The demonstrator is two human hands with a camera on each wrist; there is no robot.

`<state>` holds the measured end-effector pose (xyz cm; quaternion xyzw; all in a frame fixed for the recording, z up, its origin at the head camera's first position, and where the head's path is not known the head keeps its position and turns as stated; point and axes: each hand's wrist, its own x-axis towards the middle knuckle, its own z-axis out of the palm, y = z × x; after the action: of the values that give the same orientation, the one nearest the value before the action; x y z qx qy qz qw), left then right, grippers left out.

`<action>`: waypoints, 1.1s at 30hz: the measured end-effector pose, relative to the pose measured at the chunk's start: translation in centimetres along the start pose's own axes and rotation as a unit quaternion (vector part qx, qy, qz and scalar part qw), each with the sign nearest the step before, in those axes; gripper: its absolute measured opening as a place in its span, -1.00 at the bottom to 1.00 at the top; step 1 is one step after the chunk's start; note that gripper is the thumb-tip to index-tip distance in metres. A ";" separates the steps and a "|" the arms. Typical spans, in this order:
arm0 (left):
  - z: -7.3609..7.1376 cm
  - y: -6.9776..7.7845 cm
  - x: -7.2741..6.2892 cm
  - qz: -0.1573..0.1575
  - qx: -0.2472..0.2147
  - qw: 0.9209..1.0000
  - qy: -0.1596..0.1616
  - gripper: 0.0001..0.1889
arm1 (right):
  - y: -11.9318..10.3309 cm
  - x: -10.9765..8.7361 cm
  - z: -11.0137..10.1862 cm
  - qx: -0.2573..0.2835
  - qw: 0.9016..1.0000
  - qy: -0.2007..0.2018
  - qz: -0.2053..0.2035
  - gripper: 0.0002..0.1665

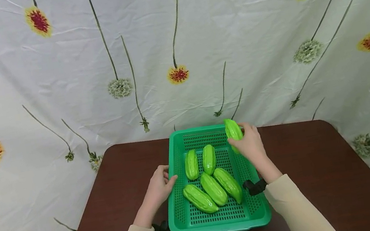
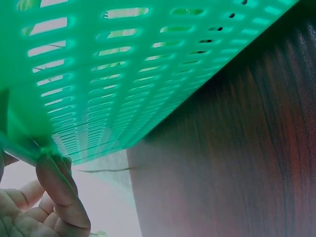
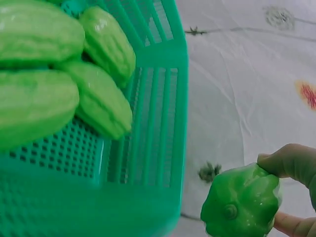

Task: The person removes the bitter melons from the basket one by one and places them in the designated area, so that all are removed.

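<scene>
My right hand (image 1: 252, 145) grips a bright green, bumpy bitter melon (image 1: 233, 130) by its side, above the far right corner of a green plastic basket (image 1: 222, 228). In the right wrist view this bitter melon (image 3: 242, 202) shows its blunt end, with thumb and finger around it. At the basket's left side my left hand (image 1: 158, 185) pinches the rim between thumb and fingers. The left wrist view shows those fingers (image 2: 59, 190) on the rim, below the slotted wall (image 2: 123, 79). Several more bitter melons (image 1: 200, 198) lie spread on the basket's floor.
The basket stands on a dark brown wooden table (image 1: 307, 168), which extends to both sides of it. Behind the table hangs a white cloth (image 1: 154, 108) printed with flowers. Black wrist straps (image 1: 254, 187) sit close to the basket's rim.
</scene>
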<state>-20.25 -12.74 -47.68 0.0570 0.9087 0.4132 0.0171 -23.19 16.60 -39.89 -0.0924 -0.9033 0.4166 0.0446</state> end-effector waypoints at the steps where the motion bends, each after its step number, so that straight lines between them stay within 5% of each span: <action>1: 0.0 0.0 0.0 0.000 0.001 1.000 0.000 -0.52 | 0.2 0.0 -0.4 0.002 1.000 0.003 0.002 -0.18; 18: 0.1 -0.5 0.2 0.003 -0.003 1.000 0.003 -0.51 | 6.3 -0.1 -4.5 0.015 0.999 0.024 0.038 -0.19; 33: 0.0 -0.7 0.1 0.002 -0.016 1.000 -0.001 -0.52 | 11.8 -0.8 -2.0 -0.015 0.996 -0.009 0.083 -0.20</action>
<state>-20.41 -13.18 -48.20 0.0593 0.9020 0.4272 0.0183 -20.60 25.44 -47.55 -0.1639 -0.8991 0.4059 -0.0002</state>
